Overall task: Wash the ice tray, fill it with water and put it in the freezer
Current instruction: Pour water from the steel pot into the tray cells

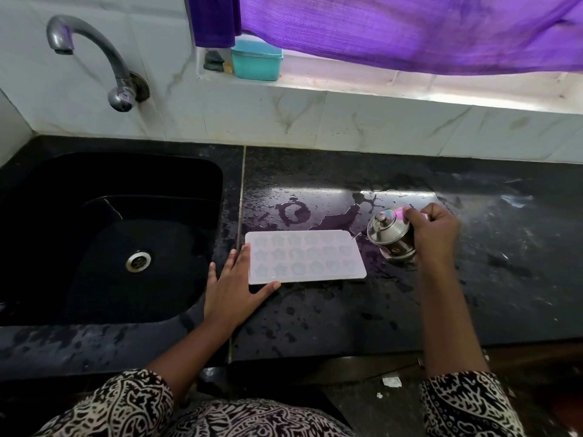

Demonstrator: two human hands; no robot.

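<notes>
A white ice tray (306, 256) with several star-shaped cells lies flat on the wet black counter (331, 310), just right of the sink. My left hand (235, 287) rests flat on the counter with fingers spread, thumb and fingertips touching the tray's near-left corner. My right hand (433, 230) grips a small lidded steel pot (389, 233), tilted toward the tray's right end, its lid almost touching the tray's far-right corner.
A black sink (110, 234) with a metal drain sits at the left, under a curved steel tap (91, 58). Puddles of water lie behind the tray. A teal box (257, 59) stands on the window ledge below a purple curtain (410, 29).
</notes>
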